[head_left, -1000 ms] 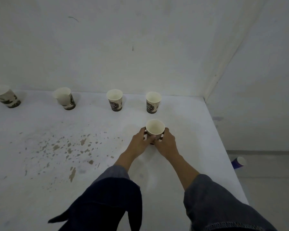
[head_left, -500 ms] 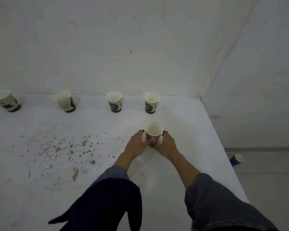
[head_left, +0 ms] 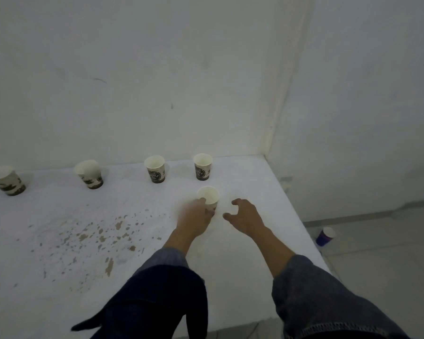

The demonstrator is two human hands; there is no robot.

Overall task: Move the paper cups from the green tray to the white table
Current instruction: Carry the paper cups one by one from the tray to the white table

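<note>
A: Big white desk (head_left: 59, 241) fills the shot, brown flecks across its left half, pushed into the wall corner.

B: Four paper cups (head_left: 154, 168) line the desk's back edge, all upright.

A: And the fifth cup (head_left: 208, 197) stands just in front of the rightmost one. Left hand (head_left: 194, 217) is blurred, fingers against its side; grip can't be told.

B: Right hand (head_left: 245, 216) hangs beside that cup, apart from it, fingers curled and spread.

A: Right of the desk, a purple cup (head_left: 325, 236) on the floor.
</note>
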